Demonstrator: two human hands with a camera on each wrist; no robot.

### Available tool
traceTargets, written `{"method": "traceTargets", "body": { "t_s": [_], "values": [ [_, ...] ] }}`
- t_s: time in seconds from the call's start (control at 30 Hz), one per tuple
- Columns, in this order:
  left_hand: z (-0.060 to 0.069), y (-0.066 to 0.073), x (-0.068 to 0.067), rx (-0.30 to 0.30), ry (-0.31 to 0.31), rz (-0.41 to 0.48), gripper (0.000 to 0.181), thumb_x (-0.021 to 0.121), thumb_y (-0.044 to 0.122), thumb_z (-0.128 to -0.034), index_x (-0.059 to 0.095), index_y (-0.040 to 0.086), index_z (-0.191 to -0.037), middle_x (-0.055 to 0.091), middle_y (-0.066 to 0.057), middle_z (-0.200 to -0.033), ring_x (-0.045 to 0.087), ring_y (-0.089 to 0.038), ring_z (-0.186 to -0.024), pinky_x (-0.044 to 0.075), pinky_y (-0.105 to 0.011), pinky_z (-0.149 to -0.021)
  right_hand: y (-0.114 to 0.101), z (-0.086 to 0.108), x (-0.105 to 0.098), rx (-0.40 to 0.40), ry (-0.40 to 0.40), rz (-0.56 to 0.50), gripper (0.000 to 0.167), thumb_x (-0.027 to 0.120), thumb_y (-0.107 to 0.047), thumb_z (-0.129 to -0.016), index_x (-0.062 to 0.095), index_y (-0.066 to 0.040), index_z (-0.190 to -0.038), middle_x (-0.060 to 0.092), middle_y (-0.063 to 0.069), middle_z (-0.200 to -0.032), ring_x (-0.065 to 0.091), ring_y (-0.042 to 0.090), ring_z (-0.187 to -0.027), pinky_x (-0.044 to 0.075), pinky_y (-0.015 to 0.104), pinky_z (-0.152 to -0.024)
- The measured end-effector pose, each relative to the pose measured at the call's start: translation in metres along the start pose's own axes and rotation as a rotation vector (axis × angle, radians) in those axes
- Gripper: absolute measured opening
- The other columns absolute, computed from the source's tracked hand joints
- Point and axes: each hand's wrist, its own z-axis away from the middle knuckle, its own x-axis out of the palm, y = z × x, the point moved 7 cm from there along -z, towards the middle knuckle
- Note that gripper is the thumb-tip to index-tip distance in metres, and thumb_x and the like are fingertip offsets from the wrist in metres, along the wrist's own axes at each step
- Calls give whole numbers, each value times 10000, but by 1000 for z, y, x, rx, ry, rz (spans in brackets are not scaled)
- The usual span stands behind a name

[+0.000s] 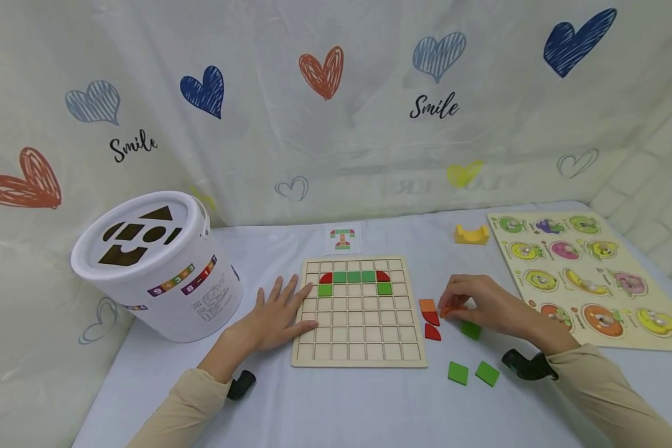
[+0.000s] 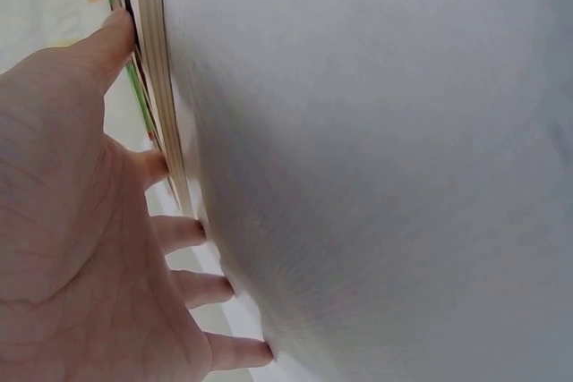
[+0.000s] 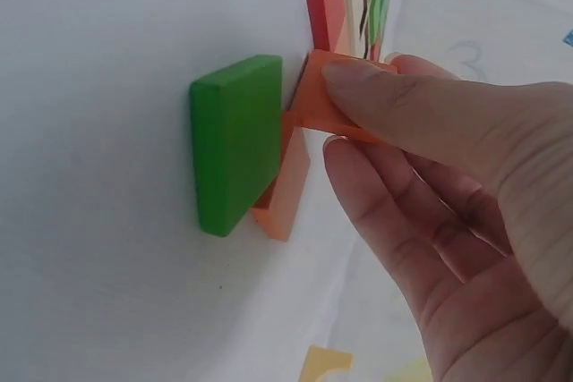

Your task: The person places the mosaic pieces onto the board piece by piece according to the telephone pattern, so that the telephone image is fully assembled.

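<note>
My right hand (image 1: 481,302) pinches an orange square tile (image 3: 313,96) between thumb and fingers, just right of the wooden grid board (image 1: 358,353). Close by in the right wrist view, a green square tile (image 3: 237,145) leans over another orange tile (image 3: 288,187). My left hand (image 1: 277,317) lies with fingers spread at the board's left edge; its thumb and index finger touch the board, and the other fingertips rest on the cloth. Near the board's top, green tiles (image 1: 354,277) form a row between two red quarter-round tiles (image 1: 326,278), with a green tile below each end.
Beside the board lie an orange tile (image 1: 427,305) and red quarter-rounds (image 1: 433,333); loose green tiles (image 1: 457,373) sit nearer. A pattern card (image 1: 330,247) is behind the board. A white bucket (image 1: 213,298) stands left, a fruit puzzle board (image 1: 588,320) right, a yellow block (image 1: 471,235) at the back.
</note>
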Motion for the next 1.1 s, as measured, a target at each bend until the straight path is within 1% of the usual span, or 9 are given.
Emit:
{"method": "traceTargets", "body": {
  "t_s": [0.2, 0.4, 0.5, 0.67, 0.77, 0.83, 1.0, 1.1],
  "values": [
    [0, 0, -1, 0, 1, -2, 844, 469, 620, -1057, 187, 137, -1689, 73, -231, -1734, 19, -518, -1572, 56, -791, -1160, -9, -7, -4, -27, 34, 12, 267, 867, 25, -823, 765, -180, -958, 658, -132, -943, 625, 30, -818, 577, 238, -730],
    [-2, -2, 3, -3, -3, -10, 840, 457, 627, -1056, 186, 147, -1691, 64, -215, -1739, 4, -507, -1576, 42, -782, -1168, -24, -26, 0, -97, 92, -2, 288, 866, 88, -787, 777, -134, -947, 670, -120, -932, 638, 18, -815, 566, 235, -704],
    [-3, -3, 4, -3, -5, -12, 850, 453, 640, -1052, 176, 155, -1693, 51, -204, -1743, -8, -496, -1579, 32, -773, -1174, -30, -39, 7, -119, 84, -39, 277, 863, 94, -786, 781, -110, -955, 680, -96, -932, 638, 25, -818, 562, 238, -702],
    [-3, -5, 5, -6, -2, -19, 870, 435, 671, -1043, 152, 172, -1697, 31, -192, -1747, -19, -485, -1583, 24, -767, -1179, -37, -61, 27, -135, 40, -112, 229, 843, 64, -828, 783, -90, -987, 702, -32, -959, 655, 80, -844, 573, 265, -735],
    [-3, -4, 5, 4, 11, -1, 868, 451, 662, -1043, 182, 152, -1692, 58, -211, -1741, -3, -501, -1579, 27, -781, -1168, -38, -74, 39, -116, 15, -158, 198, 824, 43, -861, 783, -77, -1013, 703, -12, -968, 663, 111, -862, 586, 287, -773],
    [-3, -4, 5, 8, 11, -1, 873, 448, 668, -1040, 184, 150, -1691, 60, -211, -1742, -5, -502, -1578, 24, -782, -1167, -38, -82, 44, -98, 16, -186, 182, 818, 31, -874, 785, -62, -1027, 706, -5, -968, 669, 126, -879, 597, 303, -805],
    [-5, -6, 8, -6, -3, -22, 888, 406, 708, -1033, 135, 189, -1700, 18, -181, -1750, -31, -479, -1584, 16, -769, -1177, -39, -101, 52, -60, 61, -246, 174, 814, 38, -876, 787, -16, -1040, 722, 35, -974, 693, 186, -919, 605, 333, -872],
    [-6, -7, 8, -4, 5, -14, 886, 422, 700, -1033, 151, 181, -1698, 35, -191, -1747, -20, -488, -1582, 20, -778, -1170, -37, -110, 55, -39, 91, -258, 180, 795, 70, -881, 778, 4, -1047, 723, 61, -991, 705, 223, -938, 604, 345, -883]
  ]
}}
